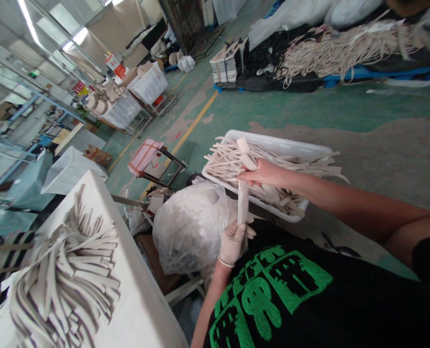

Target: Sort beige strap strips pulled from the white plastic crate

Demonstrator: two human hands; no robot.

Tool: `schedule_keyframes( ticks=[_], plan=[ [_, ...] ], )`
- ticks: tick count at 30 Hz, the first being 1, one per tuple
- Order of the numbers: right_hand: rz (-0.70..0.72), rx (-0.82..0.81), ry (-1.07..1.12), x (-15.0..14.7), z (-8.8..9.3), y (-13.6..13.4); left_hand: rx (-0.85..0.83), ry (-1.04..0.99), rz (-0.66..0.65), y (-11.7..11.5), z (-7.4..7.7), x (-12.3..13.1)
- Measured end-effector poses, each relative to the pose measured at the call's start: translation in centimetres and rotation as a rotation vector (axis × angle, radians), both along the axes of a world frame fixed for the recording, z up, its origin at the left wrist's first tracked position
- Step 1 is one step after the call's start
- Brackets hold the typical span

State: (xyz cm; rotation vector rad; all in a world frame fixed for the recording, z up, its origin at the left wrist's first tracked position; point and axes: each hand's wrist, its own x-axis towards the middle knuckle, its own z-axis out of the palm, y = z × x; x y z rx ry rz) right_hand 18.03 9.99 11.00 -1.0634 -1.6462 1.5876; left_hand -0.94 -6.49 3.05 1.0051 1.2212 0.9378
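A pale beige strip (243,203) is stretched between my two hands, in front of my black shirt. My left hand (233,241), in a light glove, is closed on its lower end. My bare right hand (260,173) pinches the upper part, where a folded end of the pale material sticks up beyond the fingers. Behind and below my right hand stands a white plastic bin (309,147) filled with loose beige strips (224,162). A clear plastic bag (189,224) with whitish contents bulges just left of my gloved hand.
At the left, a white table (138,299) bears a heap of grey-beige strips (69,270). A small stand with a pink bundle (145,157) is on the green floor. Farther back are wheeled white bins (149,82) and a blue pallet (381,72) with piled cords.
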Motion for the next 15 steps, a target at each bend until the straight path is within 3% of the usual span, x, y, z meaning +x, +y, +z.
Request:
schedule_keyframes(
  ticks=[5, 8, 11, 15],
  plan=[
    [0.192, 0.228, -0.098, -0.5, 1.8, -2.2, 0.236, 0.06, 0.076, 2.3, 3.7, 0.0],
    [0.226, 0.379, -0.081, -0.9, 2.7, -3.8, 0.311, 0.075, 0.135, 3.5, 5.5, 0.6],
    [0.173, 0.467, -0.052, -0.3, 3.4, -3.9, 0.325, 0.154, 0.091, 3.9, 4.7, 1.1],
    [0.109, 0.45, -0.12, 1.7, 4.4, -1.8, 0.299, 0.169, 0.066, 3.7, 1.4, 1.6]
  ],
)
